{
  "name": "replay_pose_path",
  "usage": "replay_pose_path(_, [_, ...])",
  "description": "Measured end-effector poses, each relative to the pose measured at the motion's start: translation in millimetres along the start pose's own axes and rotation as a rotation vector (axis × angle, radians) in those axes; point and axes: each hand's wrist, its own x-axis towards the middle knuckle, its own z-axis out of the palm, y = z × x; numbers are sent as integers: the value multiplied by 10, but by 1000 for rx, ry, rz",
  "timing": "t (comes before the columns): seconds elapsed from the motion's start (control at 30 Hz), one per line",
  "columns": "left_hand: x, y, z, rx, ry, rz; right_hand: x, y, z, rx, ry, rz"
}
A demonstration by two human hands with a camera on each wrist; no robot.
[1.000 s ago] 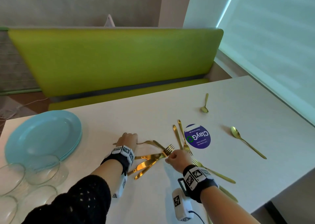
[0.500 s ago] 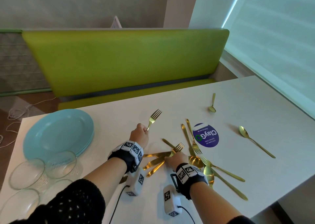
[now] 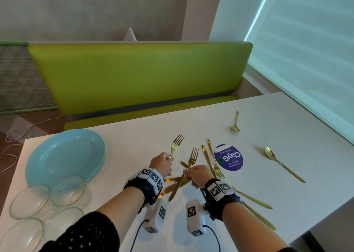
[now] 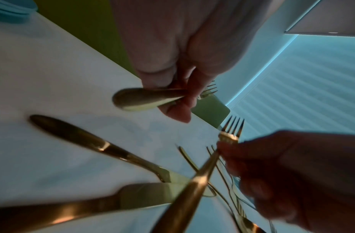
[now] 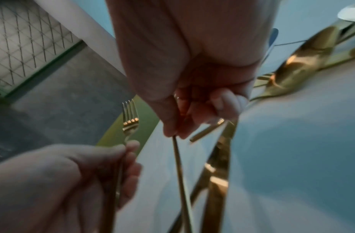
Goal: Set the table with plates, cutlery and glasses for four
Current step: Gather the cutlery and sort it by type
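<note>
**Now both hands lifted, a gold fork in each**

Nearest me, my two forearms reach in over the near edge of the white worktop (image 3: 287,136), wrists close together and raised off the surface. My left hand (image 3: 161,165) has its grip curled round the handle of a fork (image 3: 175,145), tines pointing up and away; the left wrist view shows the handle end poking out below the closed fingers. My right hand (image 3: 197,176) pinches a second fork (image 3: 191,158) at its neck between thumb and fingertips, the handle slanting down toward me across the pile.

Under and between the hands lie the gold knives (image 3: 173,187), crossed on the worktop. Just right of the right hand, more knives and forks (image 3: 210,157) lie beside a round purple sticker (image 3: 229,157). Further right rests a large spoon (image 3: 283,164), and beyond it a small spoon (image 3: 236,123).

On the left, clear glass bowls (image 3: 47,200) sit near me, with the stack of blue plates (image 3: 65,156) just behind them. Past the worktop runs a green bench (image 3: 134,79).
</note>
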Motion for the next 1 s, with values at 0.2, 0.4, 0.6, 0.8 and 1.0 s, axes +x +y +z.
replay_pose_path(0.2, [-21,93,79,-109,-101,-6,-124,-342,-168,211,-110,-134])
replay_pose_path(0.4, [-3,175,88,-250,-190,-26,-11,-394,-185,202,-122,-122])
replay_pose_path(0.6, [82,201,77,-213,-202,-33,145,-412,-172,125,-82,-139])
replay_pose_path(0.8, [215,220,-32,-130,-144,-43,357,-353,-510,-191,113,-103])
replay_pose_path(1.0, [317,177,-99,-157,-69,-63,624,-50,-865,-455,319,153])
